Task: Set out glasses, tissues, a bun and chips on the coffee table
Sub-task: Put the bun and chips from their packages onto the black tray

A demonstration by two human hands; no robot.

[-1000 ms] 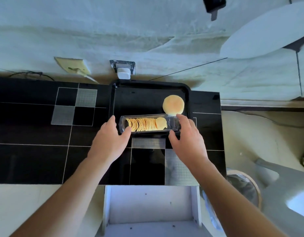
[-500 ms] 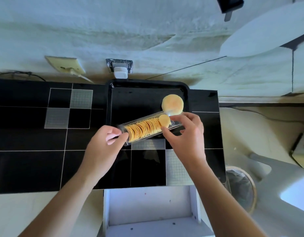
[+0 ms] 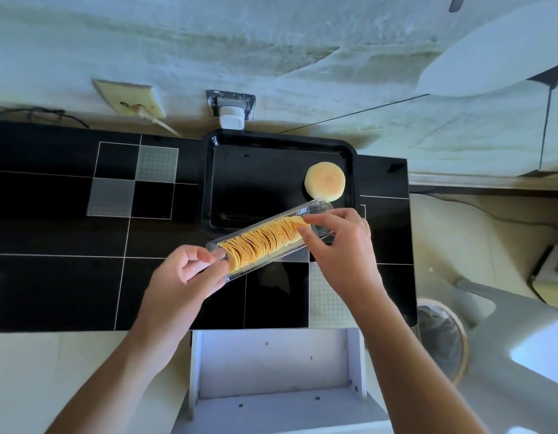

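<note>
A: Grip status?
B: Left hand (image 3: pixel 190 274) pinched on near-left end of chip tray (image 3: pixel 268 239); right hand (image 3: pixel 340 242) closed over far-right part. Tray tilted, lifted clear of bench (image 3: pixel 52 277).

A: Position of chips (image 3: pixel 265 241)?
B: Stacked inside tray, between both hands, over near edge of black tray (image 3: pixel 208 183).

A: Progress?
B: Bun (image 3: pixel 324 181) set on black tray. Chips not yet set down. Glasses, tissues not in view; judged outstanding.
</note>
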